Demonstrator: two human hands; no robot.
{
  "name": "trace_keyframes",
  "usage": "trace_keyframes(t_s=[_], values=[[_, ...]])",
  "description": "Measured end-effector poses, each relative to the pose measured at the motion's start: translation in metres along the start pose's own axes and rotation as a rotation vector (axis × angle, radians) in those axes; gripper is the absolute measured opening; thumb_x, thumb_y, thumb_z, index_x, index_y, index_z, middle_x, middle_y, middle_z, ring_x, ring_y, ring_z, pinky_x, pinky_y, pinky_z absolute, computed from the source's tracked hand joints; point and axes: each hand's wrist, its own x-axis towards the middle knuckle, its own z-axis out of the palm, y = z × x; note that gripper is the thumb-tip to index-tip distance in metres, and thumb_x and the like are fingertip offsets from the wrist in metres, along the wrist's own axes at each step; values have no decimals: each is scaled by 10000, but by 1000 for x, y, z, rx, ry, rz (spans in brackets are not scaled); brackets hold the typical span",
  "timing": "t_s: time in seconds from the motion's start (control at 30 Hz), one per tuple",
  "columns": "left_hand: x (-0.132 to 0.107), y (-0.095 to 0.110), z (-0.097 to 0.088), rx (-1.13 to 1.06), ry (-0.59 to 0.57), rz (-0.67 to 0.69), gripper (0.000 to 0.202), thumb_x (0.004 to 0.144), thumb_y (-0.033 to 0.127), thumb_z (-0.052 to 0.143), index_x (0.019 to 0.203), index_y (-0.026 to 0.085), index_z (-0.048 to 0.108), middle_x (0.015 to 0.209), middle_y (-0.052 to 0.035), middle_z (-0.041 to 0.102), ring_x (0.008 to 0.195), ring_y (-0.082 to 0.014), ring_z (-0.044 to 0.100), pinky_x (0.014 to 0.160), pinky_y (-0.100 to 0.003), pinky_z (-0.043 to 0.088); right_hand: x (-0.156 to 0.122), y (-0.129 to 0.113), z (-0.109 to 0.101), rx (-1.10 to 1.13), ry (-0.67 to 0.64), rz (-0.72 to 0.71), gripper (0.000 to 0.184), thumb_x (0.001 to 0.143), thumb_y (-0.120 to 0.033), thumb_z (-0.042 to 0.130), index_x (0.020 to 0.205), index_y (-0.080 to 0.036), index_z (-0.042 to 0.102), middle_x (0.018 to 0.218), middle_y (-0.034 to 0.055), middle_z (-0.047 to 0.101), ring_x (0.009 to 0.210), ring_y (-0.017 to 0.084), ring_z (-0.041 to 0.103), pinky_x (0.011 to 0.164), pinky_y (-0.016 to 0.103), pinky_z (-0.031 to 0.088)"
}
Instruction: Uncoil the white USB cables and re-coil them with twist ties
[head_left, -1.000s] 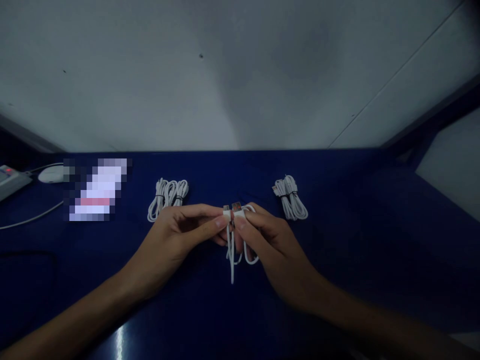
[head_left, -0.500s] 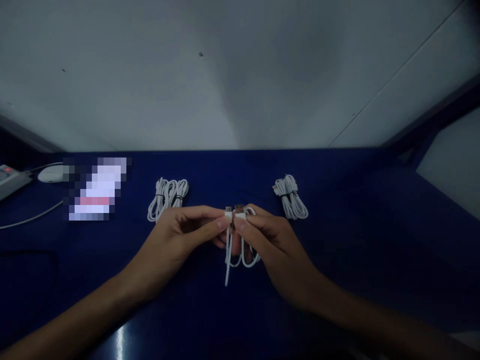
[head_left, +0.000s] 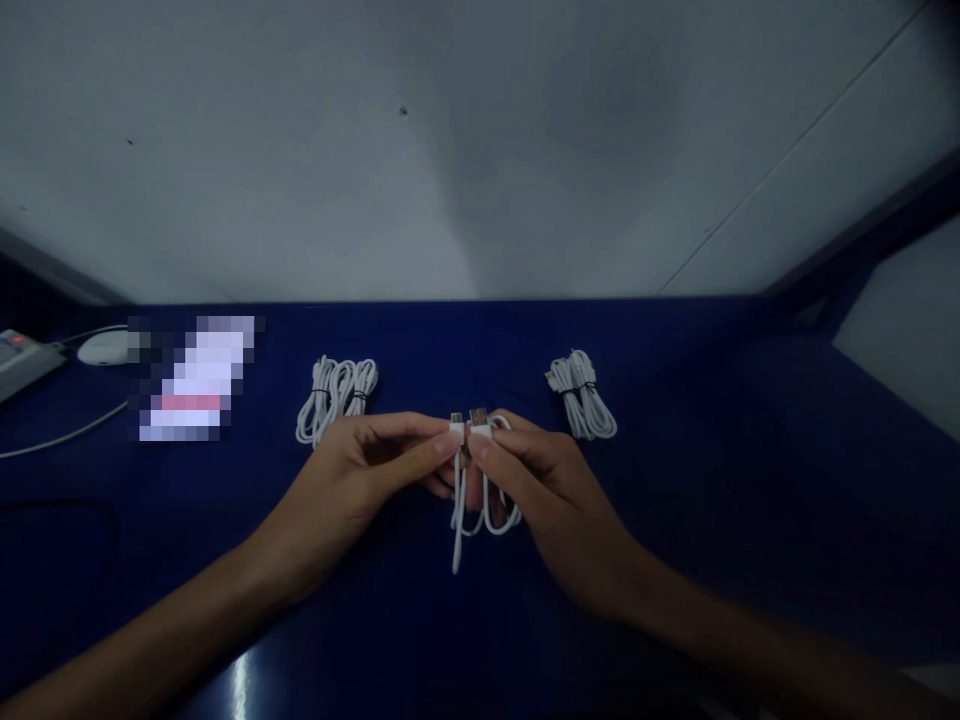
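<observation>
Over a dark blue table (head_left: 675,480), both of my hands hold one white USB cable (head_left: 472,505). My left hand (head_left: 360,480) pinches the small plug end between thumb and forefinger. My right hand (head_left: 540,490) pinches the larger plug end right beside it, so the two plugs sit side by side, pointing away from me. The cable's loops hang down between my hands, with one strand reaching lower toward me. Part of the cable is hidden behind my fingers.
A tied bundle of white cables (head_left: 336,395) lies behind my left hand. A smaller tied bundle (head_left: 581,395) lies behind my right hand. At far left are a white mouse (head_left: 101,347), a grey device (head_left: 22,360), a thin white wire and a blurred-out object (head_left: 191,380). A pale wall stands behind.
The hanging loops have shifted slightly and the low strand has swung a little left. Both hands stay in almost the same place, pinching the plugs.
</observation>
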Motion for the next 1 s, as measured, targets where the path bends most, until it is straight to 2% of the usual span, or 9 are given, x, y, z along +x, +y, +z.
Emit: trace_keyframes(t_s=[0.5, 0.7, 1.0], values=[[1, -1, 0, -1, -2, -5, 173, 1059, 308, 768, 1146, 232, 896, 903, -36, 855, 854, -129, 774, 854, -203, 596, 0, 2, 0, -33, 0, -13, 465, 1154, -290, 526, 726, -224, 693, 852, -17, 657, 831, 149, 603, 775, 325, 473], [1, 0, 0, 3, -4, -4, 186, 1055, 333, 771, 1136, 223, 897, 905, -47, 852, 848, -140, 767, 849, -219, 597, 1, 3, 0, -40, 7, -21, 455, 1147, -257, 523, 726, -222, 693, 842, -20, 658, 834, 148, 609, 800, 334, 474], [1, -1, 0, 13, 0, -1, 183, 1054, 328, 769, 1142, 231, 896, 910, -43, 854, 845, -137, 759, 837, -216, 590, 1, 2, -1, -53, 9, -28, 458, 1150, -278, 530, 725, -223, 691, 827, -25, 648, 802, 141, 603, 752, 319, 463]])
